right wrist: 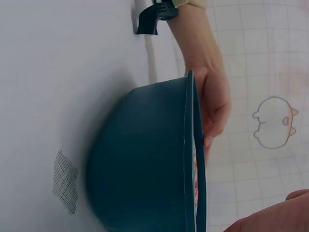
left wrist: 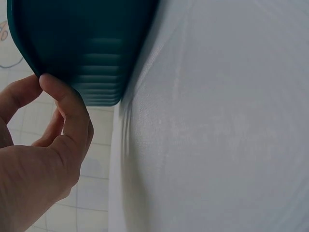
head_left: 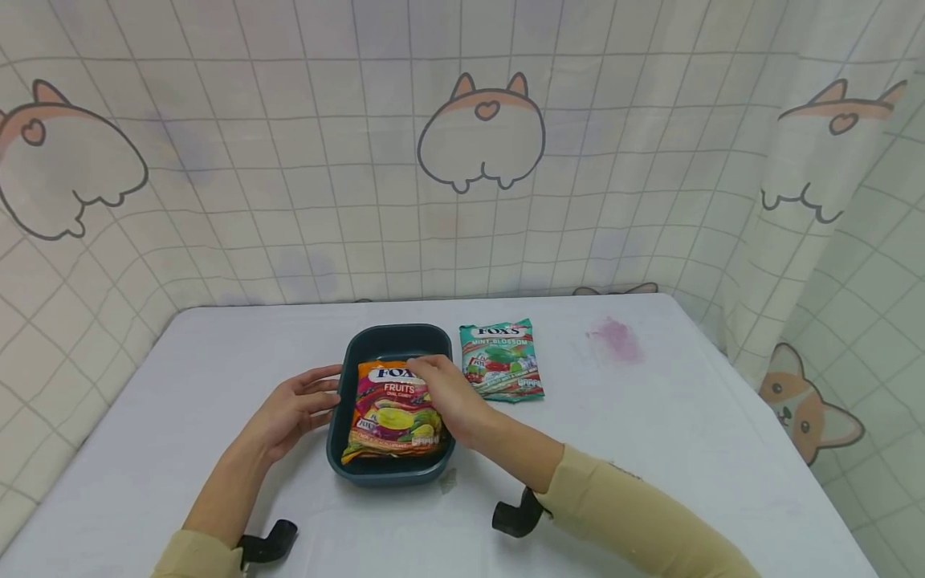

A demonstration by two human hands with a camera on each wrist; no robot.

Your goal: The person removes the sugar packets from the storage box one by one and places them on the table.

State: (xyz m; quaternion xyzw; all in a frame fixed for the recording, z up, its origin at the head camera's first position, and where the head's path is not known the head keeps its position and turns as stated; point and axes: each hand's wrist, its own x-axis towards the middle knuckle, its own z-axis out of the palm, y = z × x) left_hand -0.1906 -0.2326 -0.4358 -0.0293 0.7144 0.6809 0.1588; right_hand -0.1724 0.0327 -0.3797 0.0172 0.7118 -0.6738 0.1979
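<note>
A dark teal rectangular plastic tub [head_left: 390, 474] sits on a white cloth-covered table [head_left: 650, 449]. Inside it lies an orange-and-pink fruit candy bag [head_left: 393, 417]. The right hand [head_left: 444, 393] rests on the bag's top edge, fingers curled, seemingly pinching it. The left hand [head_left: 296, 405], fingers relaxed, touches the tub's left rim. A green mint candy bag [head_left: 502, 361] lies just right of the tub. The glossy bag could slip from so shallow a pinch.
</note>
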